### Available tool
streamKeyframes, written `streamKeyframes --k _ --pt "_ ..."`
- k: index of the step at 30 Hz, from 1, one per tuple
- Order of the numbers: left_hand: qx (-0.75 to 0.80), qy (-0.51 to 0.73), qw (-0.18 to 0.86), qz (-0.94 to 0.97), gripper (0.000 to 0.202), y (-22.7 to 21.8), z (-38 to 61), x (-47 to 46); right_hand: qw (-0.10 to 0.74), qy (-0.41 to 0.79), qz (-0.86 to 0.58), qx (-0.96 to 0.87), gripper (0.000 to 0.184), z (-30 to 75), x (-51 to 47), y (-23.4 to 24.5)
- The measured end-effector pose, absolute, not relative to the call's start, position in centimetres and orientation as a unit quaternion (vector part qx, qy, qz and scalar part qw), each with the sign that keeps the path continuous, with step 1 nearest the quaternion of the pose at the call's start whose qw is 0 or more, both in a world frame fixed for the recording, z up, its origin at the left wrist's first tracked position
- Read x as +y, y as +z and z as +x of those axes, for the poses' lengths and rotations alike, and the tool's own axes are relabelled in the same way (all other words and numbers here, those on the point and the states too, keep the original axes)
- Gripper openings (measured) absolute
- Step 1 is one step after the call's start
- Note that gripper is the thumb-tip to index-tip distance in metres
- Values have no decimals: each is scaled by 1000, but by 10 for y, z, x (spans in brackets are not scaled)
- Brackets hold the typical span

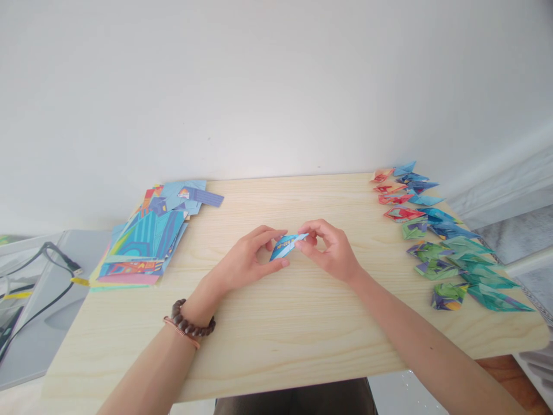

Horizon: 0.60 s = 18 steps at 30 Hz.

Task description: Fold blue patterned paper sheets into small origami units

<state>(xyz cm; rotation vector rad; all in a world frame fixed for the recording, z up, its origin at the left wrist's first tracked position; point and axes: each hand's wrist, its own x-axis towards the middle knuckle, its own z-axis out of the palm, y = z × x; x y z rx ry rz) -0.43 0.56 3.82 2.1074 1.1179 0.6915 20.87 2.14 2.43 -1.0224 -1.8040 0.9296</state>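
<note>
Between my hands is a small blue folded paper (pixel 283 246) with yellow lettering and a pale stripe, held over the middle of the table. My left hand (pixel 248 256) grips its left side, thumb along the near edge and fingers at the far edge. At the paper's right tip, my right hand (pixel 326 248) pinches a light blue point between thumb and fingertips. Bracelets (pixel 188 323) circle my left wrist. The underside of the paper is hidden.
A pile of colourful printed paper sheets (pixel 151 236) lies at the left of the wooden table (pixel 268 357). Along the right edge sit rows of folded paper pieces (pixel 432 253) in red, blue and green. Cables (pixel 56 262) lie beyond the left edge; a white wall (pixel 276 86) stands behind.
</note>
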Motion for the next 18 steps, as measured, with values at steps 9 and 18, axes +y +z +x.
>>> streamKeyframes --k 9,18 --pt "391 242 351 816 41 45 -4 4 441 415 -395 -691 19 205 19 22" --pt "426 250 398 773 36 43 -6 5 439 459 -378 -673 24 205 20 21"
